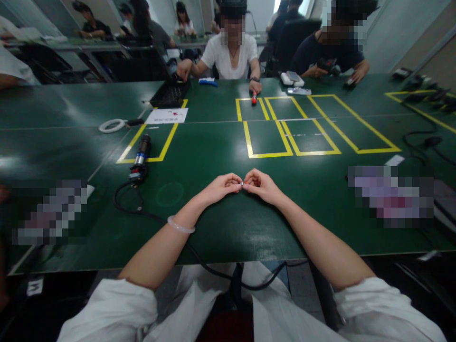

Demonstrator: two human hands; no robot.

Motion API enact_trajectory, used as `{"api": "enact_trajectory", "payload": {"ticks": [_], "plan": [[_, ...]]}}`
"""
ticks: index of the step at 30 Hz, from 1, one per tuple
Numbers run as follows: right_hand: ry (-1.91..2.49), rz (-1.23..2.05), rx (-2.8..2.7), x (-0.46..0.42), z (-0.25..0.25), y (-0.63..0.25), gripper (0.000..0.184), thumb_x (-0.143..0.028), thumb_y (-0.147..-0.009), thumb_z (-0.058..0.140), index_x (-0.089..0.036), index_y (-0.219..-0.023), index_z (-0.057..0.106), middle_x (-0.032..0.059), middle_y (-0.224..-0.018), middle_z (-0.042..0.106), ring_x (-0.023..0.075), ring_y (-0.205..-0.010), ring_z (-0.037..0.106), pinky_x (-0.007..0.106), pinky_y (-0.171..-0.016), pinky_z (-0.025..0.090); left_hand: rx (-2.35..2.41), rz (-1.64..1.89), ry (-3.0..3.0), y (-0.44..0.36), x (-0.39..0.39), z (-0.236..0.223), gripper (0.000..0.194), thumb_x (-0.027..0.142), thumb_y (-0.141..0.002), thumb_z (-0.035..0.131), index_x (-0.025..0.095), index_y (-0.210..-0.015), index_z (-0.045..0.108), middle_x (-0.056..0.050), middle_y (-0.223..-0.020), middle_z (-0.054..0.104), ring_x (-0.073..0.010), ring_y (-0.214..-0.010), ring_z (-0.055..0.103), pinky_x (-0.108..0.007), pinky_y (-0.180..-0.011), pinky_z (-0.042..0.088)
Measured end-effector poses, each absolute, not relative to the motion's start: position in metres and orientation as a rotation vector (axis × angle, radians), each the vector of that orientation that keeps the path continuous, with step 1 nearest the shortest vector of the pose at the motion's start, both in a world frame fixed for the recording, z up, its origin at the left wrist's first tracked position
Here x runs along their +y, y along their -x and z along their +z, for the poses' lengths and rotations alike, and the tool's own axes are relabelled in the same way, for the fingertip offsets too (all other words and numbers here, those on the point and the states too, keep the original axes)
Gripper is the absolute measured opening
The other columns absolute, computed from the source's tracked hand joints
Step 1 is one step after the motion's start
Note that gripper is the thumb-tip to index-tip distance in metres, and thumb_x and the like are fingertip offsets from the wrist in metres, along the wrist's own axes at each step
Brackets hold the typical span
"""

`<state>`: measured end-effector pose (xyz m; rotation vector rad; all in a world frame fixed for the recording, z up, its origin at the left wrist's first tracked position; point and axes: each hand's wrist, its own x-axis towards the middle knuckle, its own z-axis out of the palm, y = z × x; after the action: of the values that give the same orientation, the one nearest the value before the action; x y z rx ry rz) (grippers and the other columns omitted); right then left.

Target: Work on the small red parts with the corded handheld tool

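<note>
Nearest, on this side of a small silver-and-orange piece (pixel 242 184), are the wearer's rolled white cloth sleeves (pixel 114 308) and a black rubbery cable (pixel 203 263). Far to the piece's left, low down, a square white tag (pixel 34 287) bears a dark mark resembling an M.

The piece itself is just above the dark green tabletop (pixel 217 237), between the two hands. The left hand (pixel 223 186), its wrist ringed by a translucent pale bracelet (pixel 181 224), has thumb and fingertips pinched on it; the right hand (pixel 261 184) pinches it from the other side. Its exact form is too small to tell.

Left of the piece and slightly beyond it lies a dark cylindrical tool with a blue-and-silver band (pixel 141 156). Farther that way are a white paper sheet (pixel 162 116), its red drawing and upside-down line of dark characters too small to read, and a black plastic crate (pixel 167 97). Straight beyond the piece, a co-worker's hand (pixel 255 86) touches a red-orange object (pixel 254 99) at a yellow-taped rectangle (pixel 270 155).
</note>
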<state>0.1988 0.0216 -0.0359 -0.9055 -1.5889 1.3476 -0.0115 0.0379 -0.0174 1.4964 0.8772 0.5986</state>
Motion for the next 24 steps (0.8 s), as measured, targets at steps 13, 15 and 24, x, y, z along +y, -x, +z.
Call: {"api": "enact_trajectory", "payload": {"ticks": [13, 15, 24], "plan": [[0.910, 1.338, -1.616, 0.0219, -0.0350, -0.1988, 0.032, -0.041, -0.077, 0.076, -0.019, -0.090, 0.057, -0.0014, -0.077, 0.061, 0.0110, -0.066, 0.056, 0.026, -0.063, 0.046, 0.872, 0.608, -1.508, 0.0105, 0.0366, -0.0154, 0.037, 0.036, -0.078, 0.074, 0.011, -0.102, 0.061, -0.003, -0.087, 0.062, -0.0126, -0.081, 0.058, -0.027, -0.077, 0.044], [0.917, 1.345, -1.621, 0.0220, -0.0346, -0.1987, 0.033, -0.042, -0.077, 0.076, -0.019, -0.092, 0.057, -0.0012, -0.077, 0.062, 0.0111, -0.065, 0.057, 0.026, -0.062, 0.046, 0.860, 0.620, -1.497, 0.0107, 0.0367, -0.0168, 0.036, 0.034, -0.077, 0.075, 0.011, -0.099, 0.059, -0.002, -0.085, 0.060, -0.0113, -0.078, 0.056, -0.026, -0.075, 0.043], [0.913, 1.362, -1.620, 0.0230, -0.0362, -0.1975, 0.029, -0.045, -0.085, 0.067, -0.018, -0.089, 0.059, 0.0016, -0.076, 0.065, 0.0126, -0.066, 0.060, 0.028, -0.064, 0.050, 0.848, 0.639, -1.504, 0.0100, 0.0368, -0.0190, 0.034, 0.028, -0.076, 0.076, 0.013, -0.098, 0.055, -0.002, -0.086, 0.063, -0.0108, -0.077, 0.058, -0.026, -0.075, 0.044]]}}
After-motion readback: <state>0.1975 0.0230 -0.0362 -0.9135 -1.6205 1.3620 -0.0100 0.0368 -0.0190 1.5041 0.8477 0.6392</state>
